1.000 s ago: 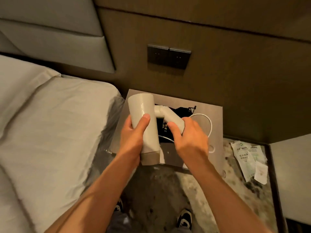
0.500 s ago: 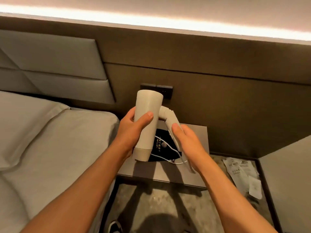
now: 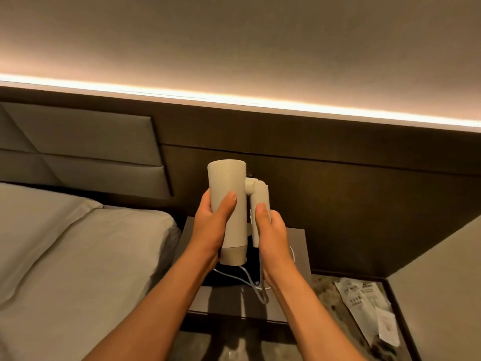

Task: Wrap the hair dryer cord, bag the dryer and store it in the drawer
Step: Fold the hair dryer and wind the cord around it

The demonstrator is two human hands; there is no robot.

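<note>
I hold a cream hair dryer [image 3: 229, 183] upright above the bedside table [image 3: 299, 256]. My left hand [image 3: 210, 225] wraps the dryer's barrel, thumb on its front. My right hand [image 3: 270, 233] grips the folding handle [image 3: 259, 196], which lies folded down close beside the barrel. The white cord [image 3: 260, 290] hangs from under my right hand and loops over the table. A black bag [image 3: 223, 278] lies on the table beneath the dryer, mostly hidden by my arms. No drawer is in view.
A bed [image 3: 78, 256] with grey bedding lies at the left, its padded headboard [image 3: 86, 149] behind. Paper leaflets [image 3: 364, 306] lie on the marbled floor right of the table. A grey surface [image 3: 442, 295] juts in at the far right.
The view has tilted up, now showing the wall and light strip. Both hands raised the dryer higher, and the handle has swung in closer to the barrel.
</note>
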